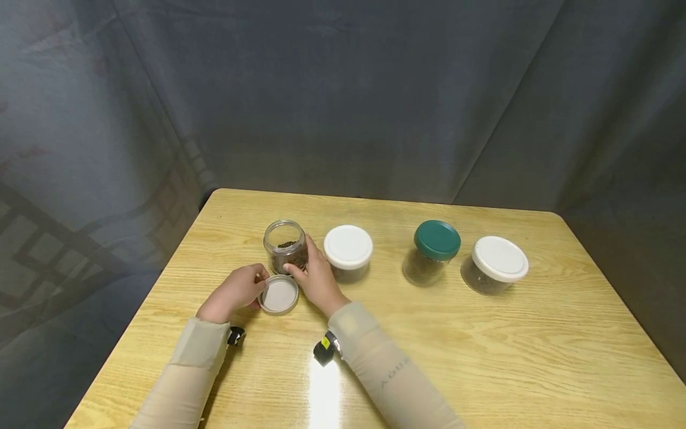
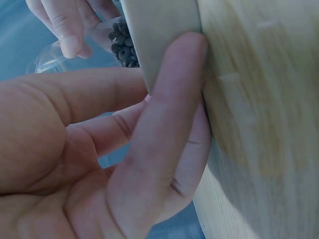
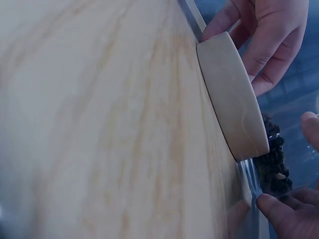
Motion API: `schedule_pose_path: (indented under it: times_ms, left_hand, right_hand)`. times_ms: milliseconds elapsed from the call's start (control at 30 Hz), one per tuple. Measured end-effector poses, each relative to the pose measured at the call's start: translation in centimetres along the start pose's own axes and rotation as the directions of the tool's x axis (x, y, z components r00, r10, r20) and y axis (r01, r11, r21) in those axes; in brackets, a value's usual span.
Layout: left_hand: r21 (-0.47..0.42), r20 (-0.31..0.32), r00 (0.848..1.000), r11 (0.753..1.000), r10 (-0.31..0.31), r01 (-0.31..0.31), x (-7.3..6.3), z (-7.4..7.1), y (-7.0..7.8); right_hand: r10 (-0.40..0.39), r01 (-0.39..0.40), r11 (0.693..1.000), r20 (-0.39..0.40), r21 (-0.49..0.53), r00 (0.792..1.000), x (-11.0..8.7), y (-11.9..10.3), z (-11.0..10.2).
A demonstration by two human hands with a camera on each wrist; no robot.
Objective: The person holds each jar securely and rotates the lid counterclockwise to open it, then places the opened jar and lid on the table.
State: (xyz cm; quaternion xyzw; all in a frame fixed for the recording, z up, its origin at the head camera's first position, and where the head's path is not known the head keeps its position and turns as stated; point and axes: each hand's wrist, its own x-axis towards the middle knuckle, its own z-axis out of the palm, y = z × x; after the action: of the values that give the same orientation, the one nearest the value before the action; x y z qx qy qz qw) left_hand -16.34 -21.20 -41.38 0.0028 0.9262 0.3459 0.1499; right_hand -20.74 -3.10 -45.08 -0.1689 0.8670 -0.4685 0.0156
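Observation:
A clear jar [image 1: 274, 253] without a lid stands at the table's left, with small dark pieces [image 3: 275, 164] inside. My right hand [image 1: 320, 281] grips this jar from its right and near side, thumb in front. Just before the jar, a round pale lid [image 1: 280, 295] lies on the table, hollow side up. My left hand [image 1: 239, 292] holds the lid's left edge between thumb and fingers. In the left wrist view, a fingertip of the left hand [image 2: 149, 144] lies against the lid's side wall [image 2: 162, 35].
Right beside the right hand is a white-lidded jar [image 1: 348, 247]. Farther right stand a green-lidded jar [image 1: 436, 241] and another white-lidded jar [image 1: 498, 259]. The wooden table [image 1: 482, 351] ends at a dark cloth backdrop [image 1: 343, 107].

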Motion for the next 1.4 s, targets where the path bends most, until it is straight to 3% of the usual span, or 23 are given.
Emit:
schedule_pose_path:
  times_ms: [367,533,633,767,933,1067,1267,1400]
  left_hand:
    - [-0.014,-0.009,1.0,1.0,0.008,-0.008,-0.1,0.0,-0.1]
    - [0.035,-0.042,0.999,0.999,0.033,-0.032,-0.1,-0.4,0.1]
    - [0.098,-0.106,0.989,0.991,0.102,-0.092,-0.1,-0.6,0.4]
    - [0.164,-0.194,0.964,0.975,0.18,-0.149,-0.4,-0.8,0.8]
    - [0.17,-0.202,0.96,0.972,0.192,-0.159,-1.1,-0.6,1.9]
    - [0.142,-0.198,0.951,0.967,0.237,-0.211,-1.6,-0.1,3.2]
    - [0.085,-0.206,0.919,0.942,0.337,-0.326,-2.0,1.7,5.0]
    - [0.037,-0.201,0.921,0.943,0.333,-0.332,-1.7,3.2,5.9]
  right_hand:
    - [0.013,-0.013,0.992,0.002,0.122,1.0,-0.6,-0.2,-0.1]
    - [-0.007,0.007,0.983,0.001,0.184,1.0,-1.4,-0.5,-0.4]
    - [-0.002,0.001,0.974,0.005,0.228,1.0,-2.3,-0.5,-0.7]
    - [0.0,0.0,0.958,-0.001,0.286,1.0,-3.7,-0.3,-1.3]
    - [-0.011,0.019,0.952,-0.027,0.304,1.0,-5.6,0.1,-2.5]
    - [-0.04,0.052,0.946,-0.044,0.32,0.998,-6.9,0.7,-3.6]
    - [-0.039,0.067,0.952,-0.096,0.298,0.995,-8.3,1.9,-5.5]
    - [-0.032,0.067,0.963,-0.134,0.262,0.99,-8.6,2.6,-6.8]
